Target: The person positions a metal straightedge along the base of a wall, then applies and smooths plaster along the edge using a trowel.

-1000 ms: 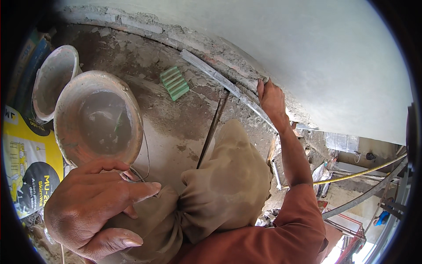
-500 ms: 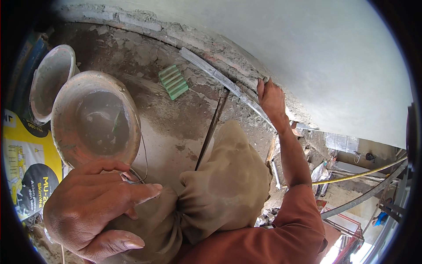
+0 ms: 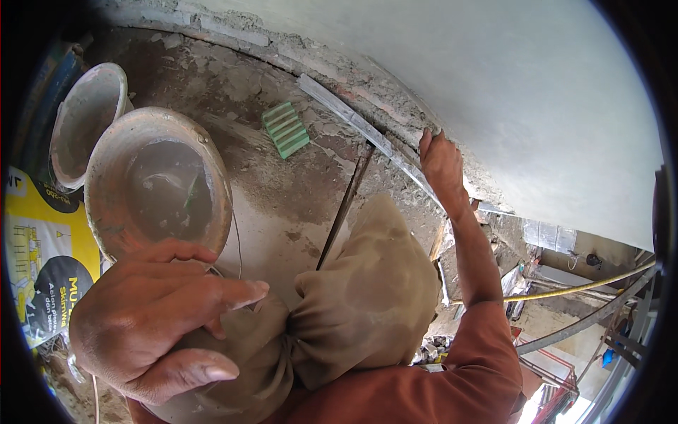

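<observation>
My left hand (image 3: pixel 155 318) hovers over my bent left leg, just in front of the large bucket (image 3: pixel 113 233). Its thumb and index finger are apart and I see nothing between them. Cloudy grey water (image 3: pixel 169 191) stands in that bucket, with a small green thing in it. My right hand (image 3: pixel 443 169) reaches forward to the rough, bare strip (image 3: pixel 395 116) along the bottom of the smooth grey wall (image 3: pixel 508 92). Its fingers are curled closed against that strip; whatever they may hold is hidden. A long metal straightedge (image 3: pixel 353 120) lies beside the wall's foot, left of this hand.
A second bucket (image 3: pixel 88 127) stands behind the first. At far left is a yellow and white bag (image 3: pixel 56 247). A green ridged block (image 3: pixel 286 130) and a dark narrow strip (image 3: pixel 346 201) lie on the dirty floor. Hoses (image 3: pixel 565 288) and rubble are at right.
The view has shifted slightly, so the buckets and green block sit a little differently. Both hands keep nearly the same pose; the right one stays at the wall's lower edge.
</observation>
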A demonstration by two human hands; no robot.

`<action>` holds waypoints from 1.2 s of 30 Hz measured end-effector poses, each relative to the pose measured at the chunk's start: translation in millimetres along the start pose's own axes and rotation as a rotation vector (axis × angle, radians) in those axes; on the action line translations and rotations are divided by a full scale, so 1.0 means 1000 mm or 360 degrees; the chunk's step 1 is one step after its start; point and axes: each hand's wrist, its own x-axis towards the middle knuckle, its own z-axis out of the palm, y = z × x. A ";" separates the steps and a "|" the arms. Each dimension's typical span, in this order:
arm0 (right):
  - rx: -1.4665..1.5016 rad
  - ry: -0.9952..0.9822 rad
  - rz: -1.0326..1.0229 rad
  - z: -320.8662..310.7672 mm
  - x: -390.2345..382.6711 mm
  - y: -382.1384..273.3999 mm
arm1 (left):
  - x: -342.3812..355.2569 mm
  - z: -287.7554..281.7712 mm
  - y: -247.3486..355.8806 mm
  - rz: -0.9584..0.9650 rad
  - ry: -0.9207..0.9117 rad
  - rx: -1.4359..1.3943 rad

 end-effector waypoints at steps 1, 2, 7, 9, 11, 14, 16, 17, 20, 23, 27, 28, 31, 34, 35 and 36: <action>-0.0009 -0.0001 0.0005 0.001 -0.003 0.003 | 0.000 0.000 0.000 0.0010 0.0014 0.0000; -0.0157 -0.0001 -0.0104 0.002 -0.007 0.008 | 0.000 0.001 0.000 0.0019 0.0018 -0.0007; -0.0260 -0.0098 -0.0079 -0.004 -0.015 0.019 | -0.009 0.003 0.008 0.0036 0.0070 0.0007; -0.0069 -0.0775 0.0428 -0.018 -0.012 0.012 | -0.018 0.004 0.011 0.0082 0.0119 0.0048; -0.0094 -0.0847 0.0434 -0.016 -0.025 0.012 | -0.025 0.004 0.011 0.0134 0.0158 0.0086; -0.0083 -0.0829 0.0420 -0.019 -0.013 -0.007 | -0.026 0.007 0.013 0.0156 0.0190 0.0101; 0.0047 -0.0635 0.0459 -0.027 0.007 -0.033 | -0.026 0.007 0.013 0.0222 0.0204 0.0138; 0.0047 -0.0547 0.0392 -0.029 0.017 -0.040 | -0.027 0.007 0.016 0.0251 0.0214 0.0159; 0.0006 -0.0452 0.0344 -0.020 0.034 -0.049 | -0.020 0.006 0.015 0.0206 0.0179 0.0119; -0.0015 -0.0478 0.0342 -0.015 0.043 -0.052 | -0.024 0.009 0.017 0.0220 0.0218 0.0168; 0.0018 -0.0480 0.0320 -0.014 0.046 -0.055 | -0.027 0.010 0.018 0.0241 0.0253 0.0209; 0.0011 -0.0479 0.0312 -0.013 0.046 -0.054 | -0.027 0.010 0.017 0.0240 0.0251 0.0211; 0.0012 -0.0451 0.0293 -0.012 0.046 -0.052 | -0.026 0.010 0.015 0.0251 0.0256 0.0212; 0.0007 -0.0448 0.0287 -0.011 0.046 -0.050 | -0.024 0.009 0.014 0.0247 0.0238 0.0206; -0.0009 -0.0469 0.0293 -0.011 0.046 -0.050 | -0.023 0.008 0.014 0.0245 0.0231 0.0205; -0.0008 -0.0472 0.0293 -0.011 0.046 -0.050 | -0.023 0.007 0.014 0.0230 0.0213 0.0197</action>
